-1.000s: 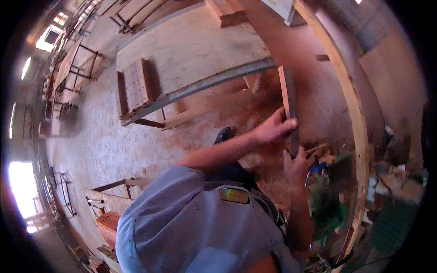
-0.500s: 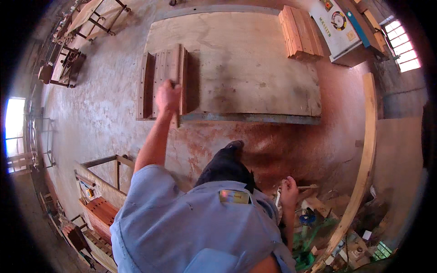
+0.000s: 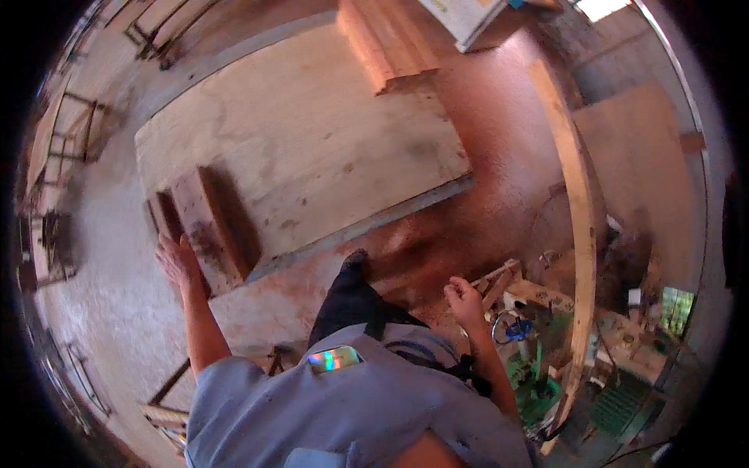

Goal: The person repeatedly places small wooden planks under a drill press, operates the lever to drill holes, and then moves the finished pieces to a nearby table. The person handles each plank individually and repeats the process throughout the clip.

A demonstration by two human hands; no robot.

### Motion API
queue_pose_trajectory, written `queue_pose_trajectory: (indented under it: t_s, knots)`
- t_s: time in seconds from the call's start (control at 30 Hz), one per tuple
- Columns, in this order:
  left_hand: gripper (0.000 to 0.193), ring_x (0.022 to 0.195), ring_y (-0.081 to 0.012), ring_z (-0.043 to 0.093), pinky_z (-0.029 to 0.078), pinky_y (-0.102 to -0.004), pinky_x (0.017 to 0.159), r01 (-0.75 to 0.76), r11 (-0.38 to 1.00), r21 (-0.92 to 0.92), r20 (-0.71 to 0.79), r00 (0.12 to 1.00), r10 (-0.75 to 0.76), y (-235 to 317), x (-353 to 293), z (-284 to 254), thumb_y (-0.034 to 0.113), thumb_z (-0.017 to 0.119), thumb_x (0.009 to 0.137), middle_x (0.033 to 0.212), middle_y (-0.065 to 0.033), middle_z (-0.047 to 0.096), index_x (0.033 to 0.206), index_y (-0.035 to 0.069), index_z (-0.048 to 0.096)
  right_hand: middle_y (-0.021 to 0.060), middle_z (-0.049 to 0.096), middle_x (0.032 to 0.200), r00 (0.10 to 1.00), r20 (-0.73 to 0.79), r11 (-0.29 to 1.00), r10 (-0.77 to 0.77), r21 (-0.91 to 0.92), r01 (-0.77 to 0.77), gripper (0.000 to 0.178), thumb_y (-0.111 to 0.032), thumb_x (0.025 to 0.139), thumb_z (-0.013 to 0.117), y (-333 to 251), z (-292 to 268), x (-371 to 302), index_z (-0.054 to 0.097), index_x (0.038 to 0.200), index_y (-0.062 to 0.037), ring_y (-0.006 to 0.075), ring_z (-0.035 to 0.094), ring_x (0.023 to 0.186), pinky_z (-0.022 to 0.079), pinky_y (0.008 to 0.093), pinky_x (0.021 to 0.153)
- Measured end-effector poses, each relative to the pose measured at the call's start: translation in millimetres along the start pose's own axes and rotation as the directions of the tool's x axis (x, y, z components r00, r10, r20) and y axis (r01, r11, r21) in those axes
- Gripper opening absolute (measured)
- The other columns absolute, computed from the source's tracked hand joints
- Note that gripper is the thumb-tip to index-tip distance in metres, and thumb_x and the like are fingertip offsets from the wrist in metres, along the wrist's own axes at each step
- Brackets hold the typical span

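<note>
My left hand (image 3: 179, 262) reaches out at the near left end of a stack of dark reddish-brown boards (image 3: 204, 222). Its fingers look spread and it seems to grip nothing, though it is a little blurred; whether it touches the outermost board I cannot tell. The boards lie side by side on the left corner of a low platform topped with pale plywood (image 3: 312, 140). In front of my body on the right, my right hand (image 3: 465, 301) hangs with curled fingers. Anything inside those fingers is hidden.
Lighter orange-brown boards (image 3: 386, 47) are stacked at the platform's far edge, beside a grey-white machine cabinet (image 3: 464, 17). A long timber (image 3: 576, 203) runs along my right. Below it stand a cluttered wooden bench (image 3: 624, 331) and green machine parts (image 3: 538, 374). Wheeled racks (image 3: 74, 132) line the far left.
The view has turned to the right, so the platform now appears tilted and farther left. My left hand has let go of the narrow wooden strip and moved to the stack's outer left side.
</note>
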State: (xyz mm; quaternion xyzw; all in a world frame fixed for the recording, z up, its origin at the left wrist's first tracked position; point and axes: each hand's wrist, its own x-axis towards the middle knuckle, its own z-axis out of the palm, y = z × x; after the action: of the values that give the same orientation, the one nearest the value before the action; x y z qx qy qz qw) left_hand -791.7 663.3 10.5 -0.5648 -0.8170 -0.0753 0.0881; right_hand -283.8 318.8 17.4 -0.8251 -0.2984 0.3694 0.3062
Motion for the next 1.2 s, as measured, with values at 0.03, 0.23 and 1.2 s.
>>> queue_pose_trajectory:
  t_s: [0.03,0.23,1.2]
  knots:
    - [0.050,0.106,-0.0386,0.053,0.044,-0.0469,0.088,-0.096,0.995,0.021,-0.010,0.995,0.096,28.3,2.0,-8.2,0.029,0.065,0.082,0.113,-0.0193,0.058,0.122,0.002,0.054,0.0070,0.063,0.084,0.999,-0.040,1.000,-0.006,-0.015,0.005,0.028,-0.014,0.088,0.061,-2.3,-1.0,-4.1,0.059,0.108,0.0044,0.0104,0.057,0.075,0.046,0.0240,0.065]
    - [0.051,0.103,-0.0311,0.061,0.047,-0.0392,0.088,-0.180,0.619,-0.765,0.270,0.783,0.561,268.8,-0.9,20.3,0.031,0.063,0.086,0.115,-0.0206,0.060,0.126,0.001,0.051,0.0054,0.063,0.079,0.994,-0.046,0.988,0.098,-0.119,-0.103,0.027,-0.020,0.088,0.061,6.2,0.1,-18.8,0.061,0.104,0.0025,0.0094,0.056,0.070,0.045,0.0238,0.064]
    - [0.033,0.086,-0.0177,0.058,0.048,-0.0325,0.075,0.565,0.126,-0.816,0.255,0.156,0.954,302.9,-312.8,-96.5,0.022,0.057,0.088,0.094,-0.0082,0.061,0.113,0.000,0.055,0.0230,0.059,0.114,0.893,-0.308,0.936,-0.329,0.022,0.352,0.054,-0.027,0.082,0.068,-98.2,-39.5,7.8,0.050,0.124,0.0010,0.0351,0.058,0.105,0.045,0.0397,0.093]
